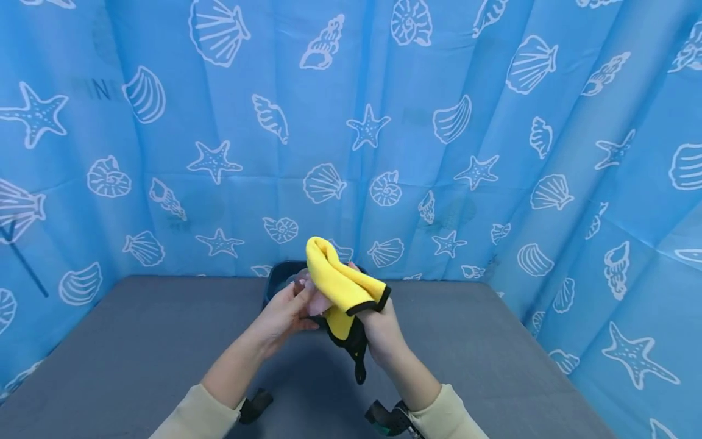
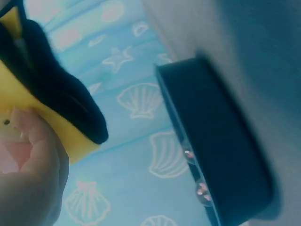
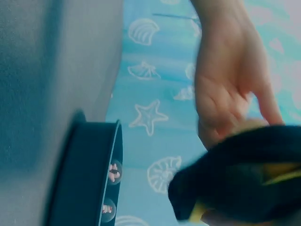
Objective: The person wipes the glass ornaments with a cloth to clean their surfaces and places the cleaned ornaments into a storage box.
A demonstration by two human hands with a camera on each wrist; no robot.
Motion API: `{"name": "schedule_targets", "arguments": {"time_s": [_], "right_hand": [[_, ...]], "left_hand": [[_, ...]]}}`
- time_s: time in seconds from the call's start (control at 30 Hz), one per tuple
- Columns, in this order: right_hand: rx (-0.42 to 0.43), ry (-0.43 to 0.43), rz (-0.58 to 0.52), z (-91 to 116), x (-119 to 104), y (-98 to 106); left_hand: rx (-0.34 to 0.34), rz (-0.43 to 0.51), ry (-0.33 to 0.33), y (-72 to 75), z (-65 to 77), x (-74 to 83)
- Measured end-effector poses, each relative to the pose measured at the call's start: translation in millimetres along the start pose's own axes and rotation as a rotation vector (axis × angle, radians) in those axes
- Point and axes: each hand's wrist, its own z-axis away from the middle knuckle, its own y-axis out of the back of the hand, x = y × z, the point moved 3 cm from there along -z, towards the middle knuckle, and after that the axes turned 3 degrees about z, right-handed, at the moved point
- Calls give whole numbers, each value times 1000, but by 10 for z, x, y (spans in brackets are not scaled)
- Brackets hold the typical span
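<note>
A yellow cloth with black edging (image 1: 342, 277) is folded over my right hand (image 1: 382, 329), which grips it from beneath; its fingers are mostly hidden by the fabric. A black side and loop of the cloth hang below. My left hand (image 1: 285, 314) holds a small pink and pale-yellow thing (image 2: 11, 129) with a dark dot on it, against the cloth. Fingers and cloth cover much of this thing, so its kind is unclear. In the right wrist view, the left palm (image 3: 225, 89) faces the camera beside the blurred dark cloth (image 3: 235, 179).
Behind the hands a dark blue bin (image 1: 274, 283) stands on the grey table (image 1: 192, 329). Clear balls with small pinkish figures inside (image 2: 203, 192) show at its rim. A blue curtain with white shells and starfish (image 1: 384, 122) closes off the back and sides.
</note>
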Motion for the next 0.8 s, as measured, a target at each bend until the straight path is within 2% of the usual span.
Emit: {"name": "schedule_targets", "arguments": {"time_s": [0.07,0.17,0.3,0.47,0.57,0.7,0.8], "right_hand": [[-78,33,50,-4,14,-93],[-97,89,60,-25,42,-190],[-26,177,40,-30,69,-263],[61,269,149,-12,59,-296],[95,247,136,-19,73,-299],[143,131,38,-58,130,-283],[164,59,4,-95,155,-260]], "left_hand": [[-14,6,-33,-37,9,29],[-7,-27,-82,-99,33,70],[49,-81,-121,-156,104,108],[85,-96,-109,-174,170,121],[86,-103,-93,-170,181,118],[56,-105,-70,-153,174,89],[21,-82,-53,-134,166,52]]}}
